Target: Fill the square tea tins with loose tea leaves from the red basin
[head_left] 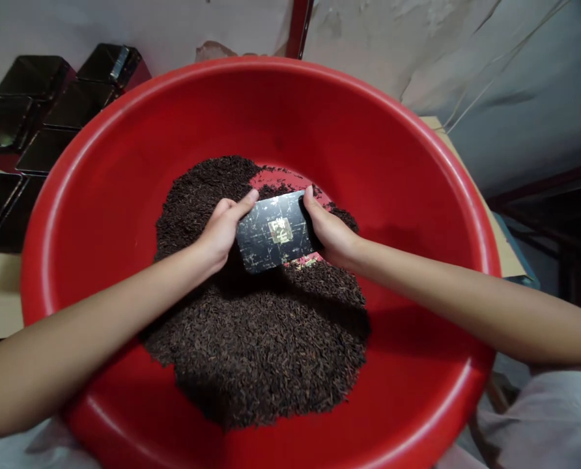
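Note:
Between my two hands is a dark tin point(277, 233) with gold scuffed markings and a square gold emblem on its face. My left hand point(225, 228) grips its left side, thumb along the upper edge. On the opposite side my right hand point(330, 227) holds it, thumb at the top corner. The tin is slightly tilted above a heap of loose dark tea leaves point(271, 352), which look dry and twisted. The leaves lie in a wide red plastic basin point(393, 163). Part of the basin's floor shows behind the tin. The tin's underside is hidden.
Several dark boxes or tins point(70, 104) are stacked left of the basin. Cardboard point(503, 241) lies beyond the basin's right rim, and another pale board point(0, 293) is at the left. A worn grey wall point(368, 39) rises behind.

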